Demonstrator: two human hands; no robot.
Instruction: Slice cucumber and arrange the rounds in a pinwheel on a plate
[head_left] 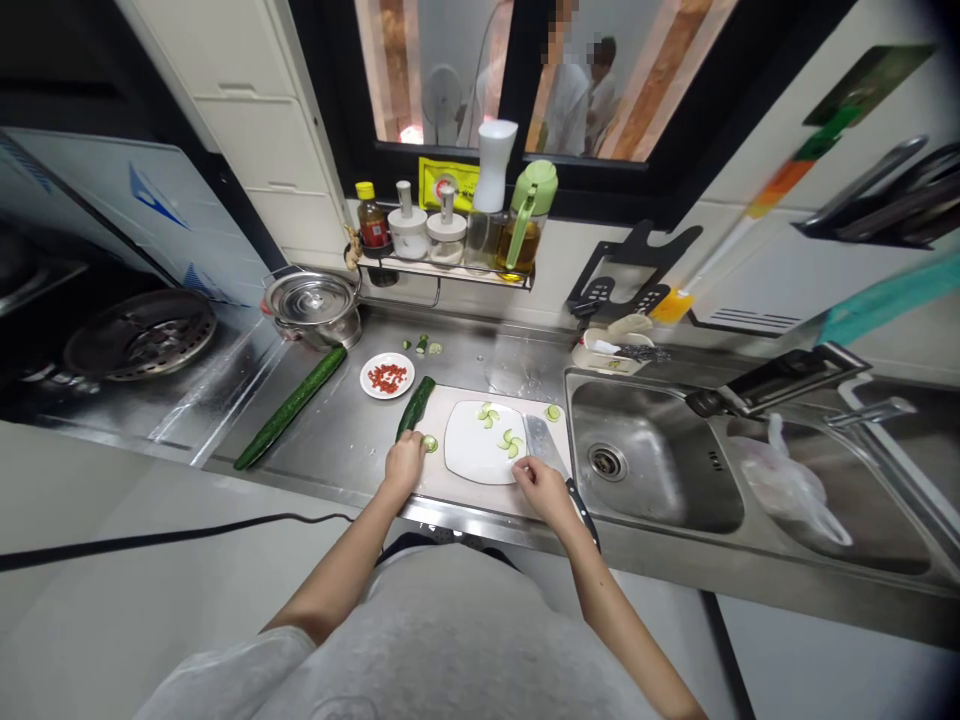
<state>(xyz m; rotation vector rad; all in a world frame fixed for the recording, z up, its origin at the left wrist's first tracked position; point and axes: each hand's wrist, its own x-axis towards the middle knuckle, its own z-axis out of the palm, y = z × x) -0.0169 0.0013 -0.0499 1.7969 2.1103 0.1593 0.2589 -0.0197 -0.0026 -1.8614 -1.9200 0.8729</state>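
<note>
White plate (466, 445) is sitting just below frame centre, carrying cucumber slices (513, 451). Right hand (545, 488) is bunching fingertips at its lower-right corner; left hand (405, 462) is curling at cut cucumber's (414, 408) lower end. Can't tell if either's gripping. Cutting board (450, 489) is lying underneath, on tabletop (337, 430).

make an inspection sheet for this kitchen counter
Surface: steel counter, with a cutting board.
Things in use: white plate bearing two swirls of cucumber slices; knife beside it; cut cucumber at left.
Clutter: cucumber scraps, small dish of red pieces, whole cucumber.
Hands: left hand at the cut cucumber; right hand at the plate's edge; grips unclear.
Cables: dark cord-like strip, lower left.
Surroundings: sink right, pan left, seasoning shelf behind.
</note>
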